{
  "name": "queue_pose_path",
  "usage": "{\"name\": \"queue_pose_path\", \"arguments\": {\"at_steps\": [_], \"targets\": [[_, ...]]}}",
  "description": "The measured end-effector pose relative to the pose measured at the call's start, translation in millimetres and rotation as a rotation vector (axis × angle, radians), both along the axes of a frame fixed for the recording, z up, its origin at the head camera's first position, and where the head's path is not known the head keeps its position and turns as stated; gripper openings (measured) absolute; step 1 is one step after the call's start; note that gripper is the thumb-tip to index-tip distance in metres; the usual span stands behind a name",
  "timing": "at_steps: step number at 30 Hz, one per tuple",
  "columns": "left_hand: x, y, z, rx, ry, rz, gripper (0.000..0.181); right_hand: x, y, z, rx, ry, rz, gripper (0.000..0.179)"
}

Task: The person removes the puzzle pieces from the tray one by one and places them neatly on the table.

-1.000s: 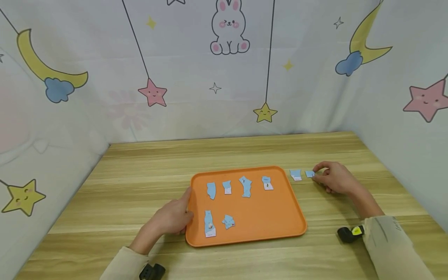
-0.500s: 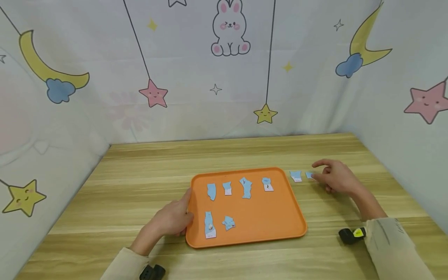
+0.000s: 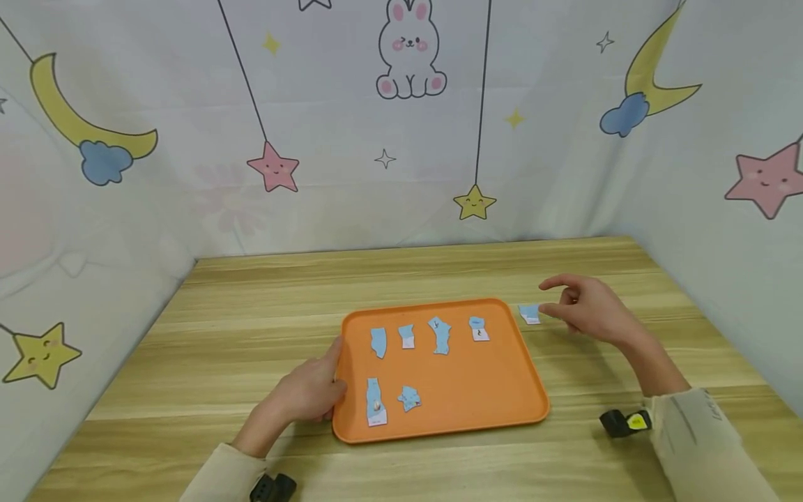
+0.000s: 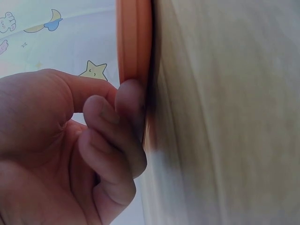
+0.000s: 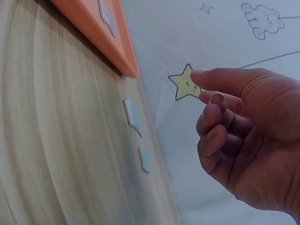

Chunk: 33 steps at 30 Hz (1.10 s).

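Note:
My left hand (image 3: 311, 387) grips the left rim of the orange tray (image 3: 477, 390), thumb and fingers at its edge; the left wrist view shows the curled fingers (image 4: 112, 154) against the tray's side. My right hand (image 3: 592, 307) hovers just beyond the tray's right side, thumb and index finger apart with nothing between them, the other fingers bent. Below it on the table lie two light-blue puzzle pieces: a larger piece (image 5: 132, 117) nearer the tray and a smaller piece (image 5: 144, 160). In the head view the larger piece (image 3: 529, 314) shows beside the thumb, while the hand hides the smaller one.
Several blue-and-white puzzle pieces lie apart on the tray, among them a long piece (image 3: 375, 402) and a jagged one (image 3: 410, 398) in the lower row. The wooden table (image 3: 276, 293) surrounds the tray. A patterned cloth (image 3: 326, 209) hangs behind and at both sides.
My right hand has let go of the smaller piece, risen and moved left towards the larger piece. The left hand and the tray stay in place.

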State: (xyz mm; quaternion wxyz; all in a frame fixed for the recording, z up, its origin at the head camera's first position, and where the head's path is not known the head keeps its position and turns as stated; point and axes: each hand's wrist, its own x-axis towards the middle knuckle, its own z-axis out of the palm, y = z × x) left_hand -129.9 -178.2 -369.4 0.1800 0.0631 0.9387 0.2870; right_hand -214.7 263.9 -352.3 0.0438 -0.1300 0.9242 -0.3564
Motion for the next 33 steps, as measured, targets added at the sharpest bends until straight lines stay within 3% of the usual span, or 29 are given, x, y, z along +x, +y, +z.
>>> {"name": "queue_pose_path", "arguments": {"at_steps": [12, 22, 33], "targets": [[0.0, -0.1, 0.4, 0.008, 0.006, -0.005, 0.076, 9.2, -25.3, 7.3, -0.069, -0.018, 0.084, 0.04], [-1.8, 0.8, 0.8, -0.007, 0.009, -0.01, 0.076, 16.1, -44.4, 10.5, -0.146, -0.09, 0.141, 0.038], [-0.5, 0.4, 1.4, -0.006, 0.0, -0.003, 0.076, 22.9, -58.5, 11.3, -0.163, -0.101, 0.194, 0.038]]}}
